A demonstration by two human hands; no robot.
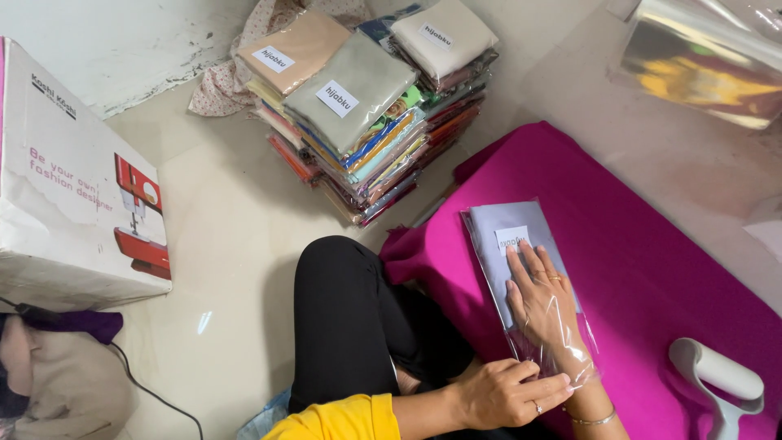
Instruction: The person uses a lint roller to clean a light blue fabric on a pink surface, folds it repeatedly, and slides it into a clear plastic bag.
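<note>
Right hand (542,297): lies flat, fingers spread, inside the clear plastic bag (562,350), pressing the folded grey cloth (509,248) down so that it stays square.
Left hand (505,395): pinches the bag's open edge, holding the mouth steady.
Cloth: lies on the pink sheet (635,244), just ahead of the person's knee.
Stack (375,106): bagged cloths piled near the wall, well apart.
Floor (220,244): pale, glossy tile; a cardboard box (73,179) stands left, a white handle (717,379) rests on the sheet.

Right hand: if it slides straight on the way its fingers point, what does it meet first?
The right hand lies flat on the grey packet, fingers pointing up-left. Its fingertips already touch the white label; beyond that, magenta cloth.
</note>
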